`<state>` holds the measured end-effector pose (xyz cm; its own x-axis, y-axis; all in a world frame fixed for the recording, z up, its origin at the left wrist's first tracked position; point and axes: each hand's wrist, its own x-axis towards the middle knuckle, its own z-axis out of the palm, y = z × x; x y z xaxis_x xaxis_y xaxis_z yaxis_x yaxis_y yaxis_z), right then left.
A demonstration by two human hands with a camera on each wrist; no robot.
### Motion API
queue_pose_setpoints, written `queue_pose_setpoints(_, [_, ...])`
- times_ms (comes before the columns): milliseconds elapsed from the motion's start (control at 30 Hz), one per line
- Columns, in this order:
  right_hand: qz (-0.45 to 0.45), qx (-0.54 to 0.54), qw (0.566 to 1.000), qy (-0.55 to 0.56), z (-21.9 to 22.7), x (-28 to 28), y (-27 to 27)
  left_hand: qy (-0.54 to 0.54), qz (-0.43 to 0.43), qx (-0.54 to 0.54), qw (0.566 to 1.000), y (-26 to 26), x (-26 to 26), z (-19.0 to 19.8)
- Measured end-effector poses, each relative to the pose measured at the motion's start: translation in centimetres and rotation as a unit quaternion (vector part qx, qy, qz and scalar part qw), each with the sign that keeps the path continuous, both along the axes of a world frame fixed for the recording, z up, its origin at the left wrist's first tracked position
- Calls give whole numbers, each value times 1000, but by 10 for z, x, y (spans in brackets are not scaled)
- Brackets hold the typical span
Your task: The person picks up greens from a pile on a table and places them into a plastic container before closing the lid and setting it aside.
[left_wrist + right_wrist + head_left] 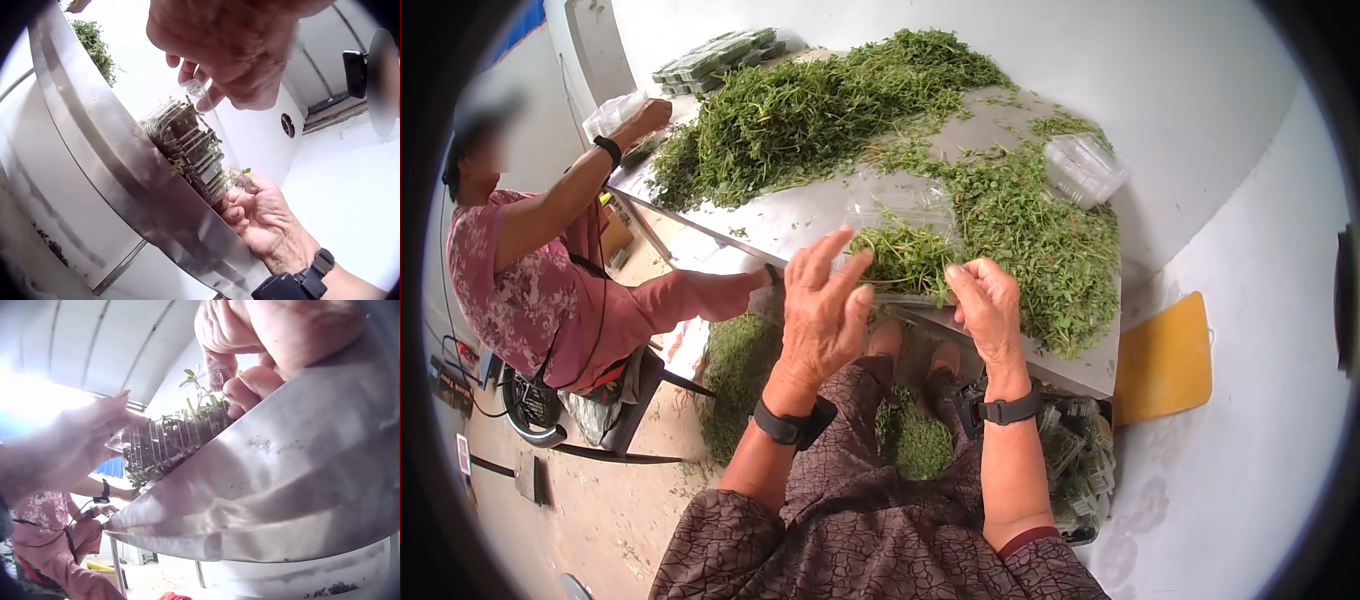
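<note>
A clear plastic clamshell box [900,298], filled with leafy green sprigs [905,258], sits at the metal table's near edge with its lid [900,205] raised behind. Stems press against the box's ribbed wall [194,153]. My left hand [825,305] is at the left end, fingers [103,419] extended and spread beside the rim. At the opposite end, the thumb and fingers of my right hand [990,310] pinch the box's corner, where a small sprig [199,387] sticks out. The right wrist view shows clear plastic between those fingertips.
A large heap of greens [800,120] covers the back of the table [780,225], with more greens [1040,240] on the right. Empty clear boxes [1085,170] stand at the right, filled ones [715,60] at the back left. Another person [530,280] sits at the left.
</note>
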<state>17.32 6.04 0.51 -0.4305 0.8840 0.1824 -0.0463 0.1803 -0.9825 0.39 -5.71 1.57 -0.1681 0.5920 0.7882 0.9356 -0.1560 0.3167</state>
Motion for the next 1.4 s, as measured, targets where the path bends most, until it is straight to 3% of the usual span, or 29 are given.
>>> queue_pose_setpoints(133, [4,14,1000,17,-3,1,-2,-209,-7,5,978,-3,-4,-6])
queue_pose_setpoints(533, [-18,6,999,32,1,0,-5,-278,-47,7,959,27,-28,-22])
queue_pose_setpoints(633, [-25,15,999,24,2,-1,-6,-374,-115,51,919,36,-29,-36])
queue_pose_setpoints(867, [-35,27,999,27,-6,0,-3,-339,-77,1,937,40,-48,-31])
queue_pose_setpoints(900, [-38,28,999,24,-5,0,-3,-301,-59,41,951,46,-50,-33])
queue_pose_setpoints(1000, [-43,8,999,13,4,1,-3,-220,-44,20,974,56,-58,-33])
queue_pose_setpoints(1067, [-62,-30,997,-22,15,4,-1,-244,-49,16,968,63,-59,-32])
queue_pose_setpoints(1167, [-140,74,981,-110,49,14,13,-308,-14,-6,951,68,-57,-34])
queue_pose_setpoints(1233, [-151,108,971,-148,63,27,41,-204,27,9,979,70,-58,-37])
queue_pose_setpoints(1300, [-181,205,903,-331,67,36,79,-195,33,18,980,70,-56,-36])
queue_pose_setpoints(1333, [-180,208,902,-334,73,35,87,-183,41,27,982,69,-54,-36])
queue_pose_setpoints(1400, [-144,189,854,-463,82,29,99,-174,46,34,983,70,-53,-36])
